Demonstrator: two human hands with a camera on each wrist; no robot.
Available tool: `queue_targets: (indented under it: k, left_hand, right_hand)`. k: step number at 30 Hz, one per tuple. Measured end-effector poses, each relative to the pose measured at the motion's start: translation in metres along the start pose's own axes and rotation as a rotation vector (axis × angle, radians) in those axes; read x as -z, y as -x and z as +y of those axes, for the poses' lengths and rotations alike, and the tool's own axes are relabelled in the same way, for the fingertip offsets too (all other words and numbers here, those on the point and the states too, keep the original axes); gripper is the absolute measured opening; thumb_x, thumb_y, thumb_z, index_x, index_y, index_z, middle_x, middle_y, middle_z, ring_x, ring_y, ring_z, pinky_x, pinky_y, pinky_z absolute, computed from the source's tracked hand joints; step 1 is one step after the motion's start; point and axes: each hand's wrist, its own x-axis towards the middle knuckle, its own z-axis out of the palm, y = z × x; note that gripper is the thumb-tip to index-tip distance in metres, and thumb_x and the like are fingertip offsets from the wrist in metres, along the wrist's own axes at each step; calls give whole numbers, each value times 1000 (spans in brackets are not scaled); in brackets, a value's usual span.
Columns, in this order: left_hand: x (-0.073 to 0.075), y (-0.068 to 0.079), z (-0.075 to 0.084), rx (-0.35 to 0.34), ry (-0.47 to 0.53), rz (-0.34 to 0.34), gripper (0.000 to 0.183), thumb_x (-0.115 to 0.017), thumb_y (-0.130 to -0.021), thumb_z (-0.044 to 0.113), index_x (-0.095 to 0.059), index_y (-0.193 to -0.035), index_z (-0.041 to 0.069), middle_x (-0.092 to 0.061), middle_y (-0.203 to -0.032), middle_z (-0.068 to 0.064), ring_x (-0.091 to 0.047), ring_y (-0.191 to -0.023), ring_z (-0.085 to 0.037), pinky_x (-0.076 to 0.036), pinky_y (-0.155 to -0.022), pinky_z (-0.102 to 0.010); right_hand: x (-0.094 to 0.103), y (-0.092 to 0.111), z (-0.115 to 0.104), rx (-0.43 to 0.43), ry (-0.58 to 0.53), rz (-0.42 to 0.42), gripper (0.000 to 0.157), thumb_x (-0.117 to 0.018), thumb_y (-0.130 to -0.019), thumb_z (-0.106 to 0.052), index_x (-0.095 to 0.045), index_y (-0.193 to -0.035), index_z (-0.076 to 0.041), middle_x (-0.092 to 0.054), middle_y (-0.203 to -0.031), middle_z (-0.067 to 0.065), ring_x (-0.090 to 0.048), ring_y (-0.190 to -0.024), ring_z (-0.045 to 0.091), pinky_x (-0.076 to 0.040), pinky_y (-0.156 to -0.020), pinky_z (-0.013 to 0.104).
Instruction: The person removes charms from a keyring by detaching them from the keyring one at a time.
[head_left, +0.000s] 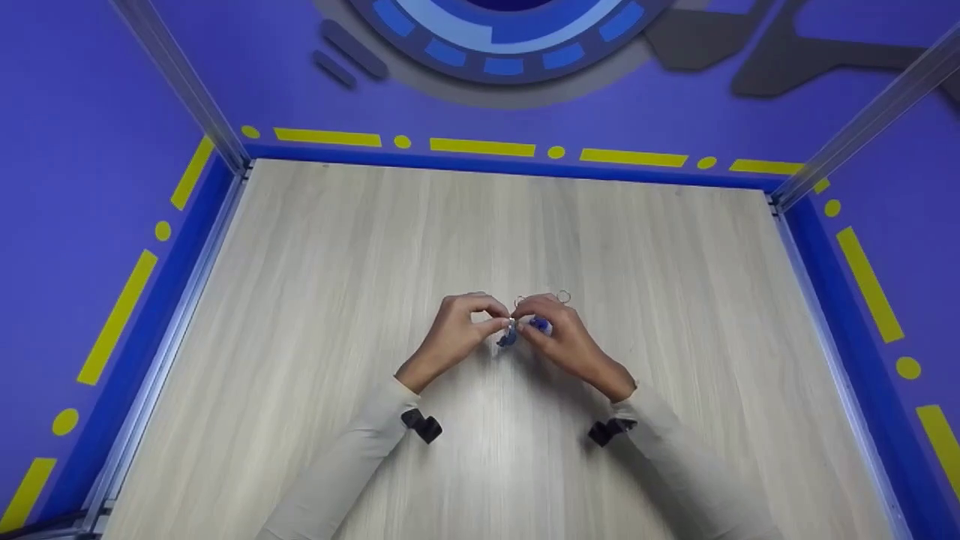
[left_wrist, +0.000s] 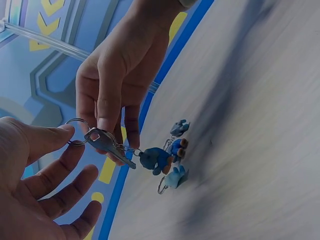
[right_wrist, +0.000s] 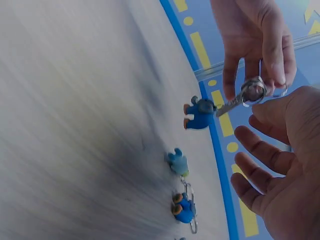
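My left hand [head_left: 465, 324] pinches a metal split ring [left_wrist: 76, 143] between thumb and forefinger, its other fingers spread. Facing it, my right hand [head_left: 561, 334] has thumb and forefinger at the head of a silver key [left_wrist: 102, 142] on that ring. Below the fingertips, a small blue animal keychain figure [right_wrist: 200, 114] with orange feet hangs on a short chain. More such keychains rest on the table, among them a light blue figure [right_wrist: 178, 162] and a darker blue figure [right_wrist: 184, 211] with a ring. My right fingers partly cover the pieces in the head view.
Pale wood-grain table [head_left: 337, 262] spreads around both hands. Blue panels [head_left: 487, 120] with yellow markings and metal posts border its back and sides. A loose ring [head_left: 564, 296] shows just beyond my right hand. Each wrist carries a black camera mount [head_left: 422, 426].
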Motion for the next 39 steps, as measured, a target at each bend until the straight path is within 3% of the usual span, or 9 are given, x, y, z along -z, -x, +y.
queue_targets:
  k: [10, 17, 23, 28, 34, 39]
  left_hand:
    - [-2, -2, 3, -9, -5, 39, 6, -85, -95, 4, -85, -95, 10, -82, -95, 1, -76, -95, -14, -58, -96, -56]
    - [-4, -2, 4, 0, 9, 34, 5, -86, -95, 5, -85, -94, 10, -82, -95, 0, -75, -95, -14, -57, -96, -59]
    - [-4, -1, 5, -9, -9, 38, 7, -84, -95, 2, -84, -95, 10, -81, -94, 2, -74, -93, -13, -59, -94, -52]
    - [-4, -1, 4, -3, -17, 24, 7, -84, -96, 3, -85, -97, 9, -81, -96, 1, -74, -94, -14, -59, -94, -54]
    - [-5, -1, 3, 5, -16, 6, 2, -83, -98, 5, -84, -98, 7, -81, -97, 3, -74, -94, -14, -58, -93, -57]
    - [-5, -1, 4, 6, -6, -2, 5, -82, -99, 8, -84, -99, 4, -80, -96, 6, -74, -94, -14, -58, -94, -59]
  right_hand:
    - [-10, 10, -8, 9, -69, 39, 15, -80, -101, -7, -82, -116, -8, -78, -121, 5, -70, -119, 30, -55, -104, 41]
    - [-12, 14, -8, 18, -102, 83, 8, -80, -99, -1, -82, -104, -6, -80, -115, 8, -72, -115, 33, -54, -106, 35]
    - [-9, 18, -9, 33, -147, 132, 8, -81, -95, 5, -81, -99, -2, -80, -111, 12, -72, -113, 38, -51, -105, 30]
    - [-4, 19, -11, 22, -134, 152, 9, -80, -94, 9, -79, -96, 0, -79, -108, 11, -72, -113, 38, -51, -105, 31]
    - [1, 18, -13, 5, -91, 161, 19, -79, -94, 8, -79, -95, -11, -79, -107, 4, -72, -113, 32, -50, -94, 34]
    - [4, 18, -16, 10, -83, 174, 13, -80, -99, 0, -78, -95, -12, -80, -107, 5, -73, -109, 31, -51, -90, 39]
